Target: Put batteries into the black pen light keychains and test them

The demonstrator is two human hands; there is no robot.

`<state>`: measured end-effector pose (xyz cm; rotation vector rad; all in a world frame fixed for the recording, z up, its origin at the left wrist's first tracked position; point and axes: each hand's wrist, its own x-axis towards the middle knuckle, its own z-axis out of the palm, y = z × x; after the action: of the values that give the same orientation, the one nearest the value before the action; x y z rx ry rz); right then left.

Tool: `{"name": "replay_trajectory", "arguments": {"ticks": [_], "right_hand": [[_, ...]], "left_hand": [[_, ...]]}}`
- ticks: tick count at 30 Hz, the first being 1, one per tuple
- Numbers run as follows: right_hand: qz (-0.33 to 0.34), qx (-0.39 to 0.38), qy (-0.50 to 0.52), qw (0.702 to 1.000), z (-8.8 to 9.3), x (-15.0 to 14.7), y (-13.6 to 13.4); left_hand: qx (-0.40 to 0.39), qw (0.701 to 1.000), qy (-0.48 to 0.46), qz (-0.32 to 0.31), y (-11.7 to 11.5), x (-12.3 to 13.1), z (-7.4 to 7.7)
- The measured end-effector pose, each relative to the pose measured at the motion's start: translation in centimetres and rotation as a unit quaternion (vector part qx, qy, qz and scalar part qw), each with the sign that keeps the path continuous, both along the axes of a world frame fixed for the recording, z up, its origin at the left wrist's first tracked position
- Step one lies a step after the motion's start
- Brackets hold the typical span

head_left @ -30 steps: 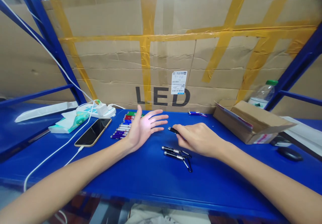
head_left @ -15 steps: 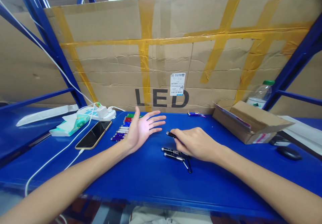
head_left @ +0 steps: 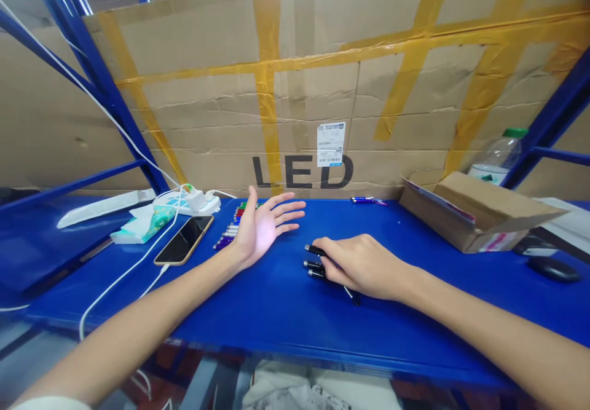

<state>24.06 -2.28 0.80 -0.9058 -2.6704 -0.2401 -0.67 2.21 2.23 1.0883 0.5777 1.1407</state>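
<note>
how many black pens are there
3: one slim black silver-tipped pen is in the right hand; a second pen and a third pen lie side by side on the blue tabletop, partly hidden by that hand, which may cover more.

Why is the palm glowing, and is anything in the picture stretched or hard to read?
In the head view, a pale pinkish glow sits on the open left hand, perhaps from the black pen the right hand points at it; in the head view, the blue posts lean outward, maybe lens stretching; in the head view, the white label has print too small to read.
</note>
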Motion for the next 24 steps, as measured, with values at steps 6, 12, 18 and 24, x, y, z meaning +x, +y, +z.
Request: {"name": "replay_trajectory", "arguments": {"ticks": [6, 12, 18, 24], "right_hand": [[-0.017, -0.045, 0.051, 0.998, 0.7, 0.4, 0.0], [-0.033, -0.047, 0.077, 0.995, 1.0, 1.0, 0.4], [-0.034, -0.084, 0.056, 0.994, 0.4, 0.5, 0.4], [-0.034, -0.087, 0.049, 0.994, 0.5, 0.2, 0.3]], "left_hand": [[-0.01, 1.0, 0.004, -0.009, 0.0, 0.0, -0.1], [-0.006, 1.0, 0.001, -0.02, -0.2, -0.1, 0.0], [-0.002, 1.0, 0.01, -0.009, 0.0, -0.3, -0.1], [-0.014, 1.0, 0.002, -0.015, -0.2, -0.3, 0.3]]}}
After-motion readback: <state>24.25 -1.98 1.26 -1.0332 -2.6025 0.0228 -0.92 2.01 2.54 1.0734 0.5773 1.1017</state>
